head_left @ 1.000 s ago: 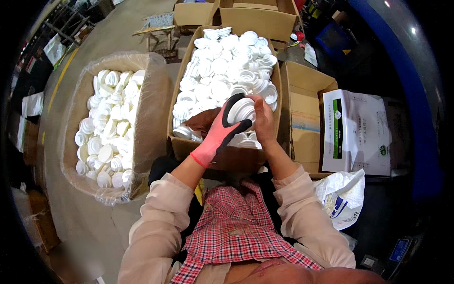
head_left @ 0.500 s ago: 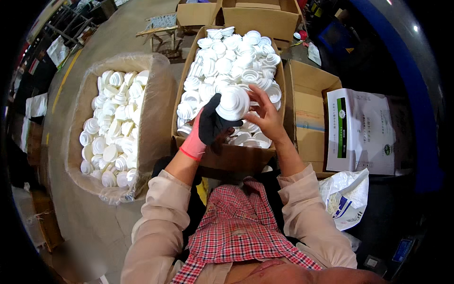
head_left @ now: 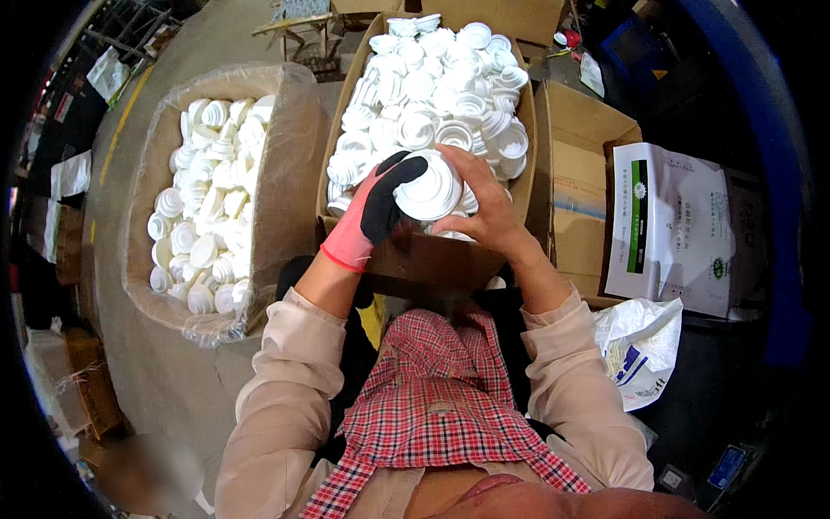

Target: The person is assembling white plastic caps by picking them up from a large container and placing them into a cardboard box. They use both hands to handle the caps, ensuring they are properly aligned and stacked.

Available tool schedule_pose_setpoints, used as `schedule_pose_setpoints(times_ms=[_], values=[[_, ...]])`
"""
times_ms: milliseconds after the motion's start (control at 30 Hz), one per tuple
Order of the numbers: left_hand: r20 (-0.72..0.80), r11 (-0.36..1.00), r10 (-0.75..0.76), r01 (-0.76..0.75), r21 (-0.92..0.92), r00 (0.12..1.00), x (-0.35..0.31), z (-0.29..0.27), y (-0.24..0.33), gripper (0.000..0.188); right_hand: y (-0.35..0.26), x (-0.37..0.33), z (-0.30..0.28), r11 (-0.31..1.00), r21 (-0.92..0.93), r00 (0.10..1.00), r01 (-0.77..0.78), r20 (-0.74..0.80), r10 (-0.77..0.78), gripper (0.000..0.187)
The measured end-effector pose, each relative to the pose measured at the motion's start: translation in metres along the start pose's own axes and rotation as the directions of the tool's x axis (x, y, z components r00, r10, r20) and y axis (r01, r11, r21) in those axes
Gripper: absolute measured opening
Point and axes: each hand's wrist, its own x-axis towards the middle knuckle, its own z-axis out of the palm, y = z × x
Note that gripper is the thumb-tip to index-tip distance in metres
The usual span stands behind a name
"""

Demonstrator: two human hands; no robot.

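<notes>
A white round stepped plastic lid [head_left: 430, 192] is held up between my two hands, over the near end of a full cardboard box. Its stepped face is turned up. On its left side my left hand [head_left: 373, 212], in a pink glove with black palm and fingers, is closed around it, the thumb along its upper edge. My bare right hand [head_left: 494, 214] curves round the right side, its fingers at the top rim and the thumb below. Many similar white lids [head_left: 437, 82] fill the cardboard box [head_left: 432, 264] beneath.
To the left stands a plastic-lined box [head_left: 298, 138] heaped with similar, creamier-looking parts [head_left: 207, 199]. At right are an open cardboard box [head_left: 575, 173], a white printed sheet [head_left: 670, 229] and a white sack [head_left: 640, 350]. A small stool [head_left: 294, 24] stands behind.
My left hand has turned, so its black thumb now lies along the lid's upper edge. The right fingers have closed in on the rim. The view has shifted slightly.
</notes>
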Motion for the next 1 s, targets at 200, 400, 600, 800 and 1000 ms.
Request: schedule_pose_setpoints(times_ms=[200,400,600,800,1000], values=[[0.003,0.999,0.026,-0.026,0.044,1.0,-0.009,0.014,-0.009,0.032,-0.013,-0.01,0.0,1.0,-0.012,1.0,-0.003,-0.009,0.003,0.092],[-0.001,0.99,0.063,-0.062,0.126,0.998,-0.005,-0.003,-0.03,0.036,-0.009,-0.01,0.001,1.0,0.004,0.999,-0.004,0.036,0.004,0.091],[-0.05,0.981,0.112,-0.103,0.162,0.992,-0.015,0.006,-0.021,0.035,-0.014,-0.006,0.002,0.999,0.043,0.996,-0.024,0.085,0.02,0.09],[-0.067,0.967,0.172,-0.156,0.202,0.983,-0.008,-0.011,-0.025,0.036,0.003,-0.003,0.011,0.979,0.141,0.979,-0.145,0.167,0.121,0.106],[-0.045,0.953,0.044,-0.056,-0.297,0.998,-0.008,-0.01,-0.016,0.043,0.01,-0.003,0.011,0.987,0.034,0.987,-0.158,0.029,0.157,0.128]])
